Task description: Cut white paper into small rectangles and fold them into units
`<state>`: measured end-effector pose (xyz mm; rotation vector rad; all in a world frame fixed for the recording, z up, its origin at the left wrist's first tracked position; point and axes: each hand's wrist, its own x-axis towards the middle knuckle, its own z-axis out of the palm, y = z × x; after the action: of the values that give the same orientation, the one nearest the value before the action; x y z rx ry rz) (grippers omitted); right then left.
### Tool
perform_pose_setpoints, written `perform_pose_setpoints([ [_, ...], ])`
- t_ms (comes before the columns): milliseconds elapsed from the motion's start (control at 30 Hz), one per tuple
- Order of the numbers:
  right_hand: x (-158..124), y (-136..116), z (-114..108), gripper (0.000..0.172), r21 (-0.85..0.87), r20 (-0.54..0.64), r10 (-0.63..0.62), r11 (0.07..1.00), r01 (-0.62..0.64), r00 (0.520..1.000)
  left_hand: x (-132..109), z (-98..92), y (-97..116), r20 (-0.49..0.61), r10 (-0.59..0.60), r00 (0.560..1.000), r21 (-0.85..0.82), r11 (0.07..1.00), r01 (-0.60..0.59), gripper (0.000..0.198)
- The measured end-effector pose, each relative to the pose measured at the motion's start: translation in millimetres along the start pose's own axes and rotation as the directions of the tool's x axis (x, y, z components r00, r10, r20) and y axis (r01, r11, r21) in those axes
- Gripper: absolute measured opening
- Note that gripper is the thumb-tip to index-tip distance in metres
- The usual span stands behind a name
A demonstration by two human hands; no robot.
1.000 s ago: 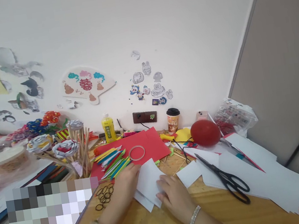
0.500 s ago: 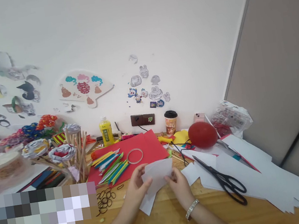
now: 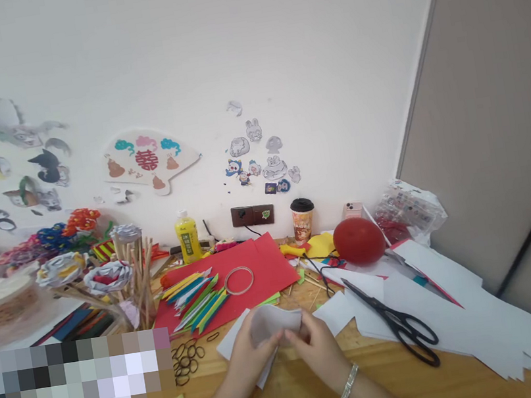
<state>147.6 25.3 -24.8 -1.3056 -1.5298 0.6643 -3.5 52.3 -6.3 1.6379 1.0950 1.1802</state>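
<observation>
A sheet of white paper (image 3: 275,324) bends into a curve between my two hands, just above the wooden table. My left hand (image 3: 252,347) grips its left side, thumb on the near edge. From the right, my right hand (image 3: 314,341) pinches the same sheet, its thumb close to the left thumb. Another white piece of paper (image 3: 234,338) lies behind my left hand, partly hidden by it. Large black-handled scissors (image 3: 396,319) rest on white sheets to the right.
Folded colored paper strips (image 3: 200,295) and a clear ring (image 3: 239,281) lie on red paper (image 3: 269,261). Black rubber bands (image 3: 187,360) are at left. A red balloon (image 3: 359,240), lidded cup (image 3: 303,221) and yellow bottle (image 3: 187,237) stand toward the wall.
The paper was held up fairly flat with hands apart; now it is curved and lower. My hands have come closer together, thumbs nearly meeting.
</observation>
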Motion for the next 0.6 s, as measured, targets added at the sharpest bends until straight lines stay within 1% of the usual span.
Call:
perform_pose_setpoints([
  [67, 0.0, 1.8, -1.1, 0.012, -0.067, -0.028, -0.021, 0.998, 0.019, 0.999, 0.3, 0.1, -0.3, 0.002, -0.002, 1.000, 0.027, 1.000, 0.002, 0.040],
  [133, 0.8, 4.9, -2.2, 0.012, -0.105, -0.040, -0.019, 0.994, 0.014, 0.999, 1.7, -0.3, -2.6, -0.001, -0.030, 1.000, 0.048, 0.998, 0.030, 0.034],
  [267, 0.8, 8.4, -2.3, 0.013, -0.107, -0.025, -0.037, 0.994, 0.034, 0.999, 3.0, 0.4, -8.7, -0.004, -0.062, 0.998, 0.059, 0.996, 0.062, 0.026],
  [367, -0.7, 9.2, -0.4, 0.017, -0.130, -0.035, -0.060, 0.990, 0.055, 0.998, 0.9, 2.0, -8.9, 0.007, -0.043, 0.999, 0.079, 0.996, 0.042, 0.025],
  [467, -1.1, 11.5, 1.0, 0.019, -0.178, -0.008, -0.065, 0.982, 0.063, 0.998, -1.2, 3.1, -5.8, 0.029, -0.024, 0.999, 0.098, 0.995, 0.021, 0.020],
  [600, -0.1, 14.5, 1.0, 0.022, -0.191, -0.009, -0.088, 0.978, 0.084, 0.996, -2.2, 3.3, -4.3, 0.089, 0.025, 0.996, 0.109, 0.993, -0.035, 0.022],
])
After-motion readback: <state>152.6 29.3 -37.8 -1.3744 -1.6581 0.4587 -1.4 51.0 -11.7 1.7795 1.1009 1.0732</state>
